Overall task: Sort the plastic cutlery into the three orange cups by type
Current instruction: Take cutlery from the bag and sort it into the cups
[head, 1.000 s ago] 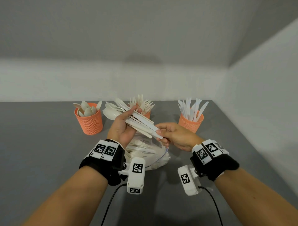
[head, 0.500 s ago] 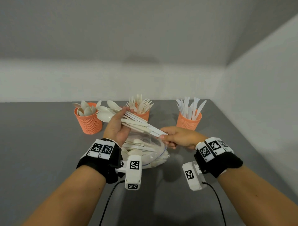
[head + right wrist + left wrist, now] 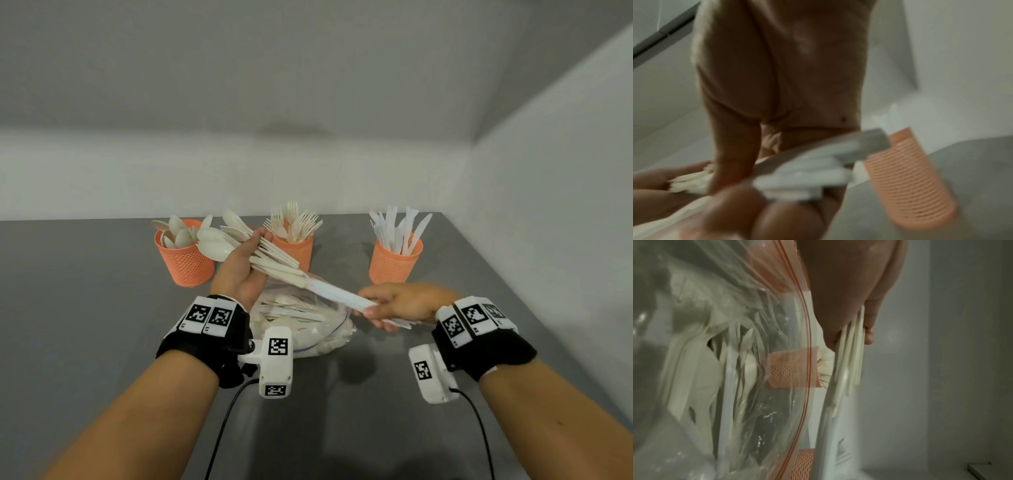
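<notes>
Plastic cutlery (image 3: pixel 274 263), a mixed cream-white bundle, is gripped in a person's left hand (image 3: pixel 236 274) above a grey table (image 3: pixel 85 308), spoon bowls fanning out past the fingertips toward the back of the table and handles pointing toward the right hand (image 3: pixel 400 303). The left thumb and fingers are curled round the middle of the bundle; the left wrist view shows the handles held between thumb and palm. The right hand pinches several white pieces (image 3: pixel 339 294), their type too blurred to tell, where they stick out of the low end of the bundle, fingers closed on them with their ends poking out past the palm; the right wrist view is blurred but shows those pieces (image 3: pixel 807 177) crossing under the curled fingers.

Three orange cups stand in a row near the far edge of the table. The left cup (image 3: pixel 185 260) holds spoons, the middle cup (image 3: pixel 296 250), partly hidden behind the bundle, holds forks, and the right cup (image 3: pixel 394 263) holds knives. A clear zip bag (image 3: pixel 308 325) with more cutlery inside lies on the table below the hands, between the two wrists. Both wrists wear black bands with white marker blocks and small white cameras with cables.
</notes>
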`<act>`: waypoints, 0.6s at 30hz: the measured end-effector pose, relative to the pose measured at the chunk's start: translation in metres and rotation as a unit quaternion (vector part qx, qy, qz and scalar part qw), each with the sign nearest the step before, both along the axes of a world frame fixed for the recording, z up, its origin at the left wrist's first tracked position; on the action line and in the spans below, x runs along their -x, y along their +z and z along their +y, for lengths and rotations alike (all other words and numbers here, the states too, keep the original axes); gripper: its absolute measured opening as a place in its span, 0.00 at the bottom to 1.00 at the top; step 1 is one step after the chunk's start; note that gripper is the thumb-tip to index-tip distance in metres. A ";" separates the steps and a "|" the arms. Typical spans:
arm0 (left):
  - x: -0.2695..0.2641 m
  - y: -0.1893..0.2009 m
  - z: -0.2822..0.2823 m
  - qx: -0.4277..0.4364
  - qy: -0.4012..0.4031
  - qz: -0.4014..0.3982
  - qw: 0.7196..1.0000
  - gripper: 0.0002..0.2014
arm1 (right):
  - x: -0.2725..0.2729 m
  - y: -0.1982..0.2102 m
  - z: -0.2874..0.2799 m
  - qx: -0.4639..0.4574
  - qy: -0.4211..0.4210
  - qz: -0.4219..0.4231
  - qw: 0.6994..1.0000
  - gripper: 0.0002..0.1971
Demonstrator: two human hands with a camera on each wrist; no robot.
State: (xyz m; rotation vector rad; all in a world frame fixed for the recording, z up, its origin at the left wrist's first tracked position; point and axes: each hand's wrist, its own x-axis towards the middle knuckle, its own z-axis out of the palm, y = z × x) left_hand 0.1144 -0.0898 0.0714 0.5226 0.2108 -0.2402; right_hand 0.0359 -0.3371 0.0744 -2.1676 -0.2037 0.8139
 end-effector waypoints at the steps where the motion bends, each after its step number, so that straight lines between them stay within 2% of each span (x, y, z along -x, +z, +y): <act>1: -0.001 -0.001 0.001 -0.003 0.001 0.000 1.000 0.07 | 0.003 -0.003 -0.009 0.016 0.003 0.018 1.000 0.06; 4: -0.003 -0.004 0.003 -0.011 -0.008 -0.004 1.000 0.06 | 0.009 -0.007 -0.028 0.028 -0.026 0.036 0.999 0.08; 5: -0.003 -0.006 0.003 -0.020 -0.023 -0.009 1.000 0.06 | 0.007 -0.006 -0.032 0.008 -0.058 0.013 0.998 0.07; 7: -0.001 -0.008 -0.002 -0.048 -0.058 -0.017 0.997 0.06 | -0.001 0.003 -0.035 -0.066 -0.139 -0.088 0.984 0.11; 10: 0.008 -0.007 -0.016 -0.085 -0.095 -0.031 0.991 0.07 | -0.021 0.027 -0.034 -0.146 -0.268 -0.283 0.909 0.08; 13: 0.014 -0.005 -0.027 -0.105 -0.129 -0.054 0.985 0.11 | -0.046 0.042 -0.038 -0.169 -0.350 -0.390 0.835 0.06; 15: 0.016 -0.005 -0.031 -0.135 -0.156 -0.069 0.976 0.09 | -0.062 0.040 -0.045 -0.145 -0.380 -0.415 0.814 0.04; 17: 0.015 -0.007 -0.030 -0.149 -0.181 -0.080 0.969 0.07 | -0.075 0.029 -0.051 -0.138 -0.413 -0.390 0.811 0.10; 18: 0.014 -0.007 -0.030 -0.147 -0.189 -0.086 0.967 0.10 | -0.080 0.022 -0.054 -0.137 -0.432 -0.361 0.815 0.13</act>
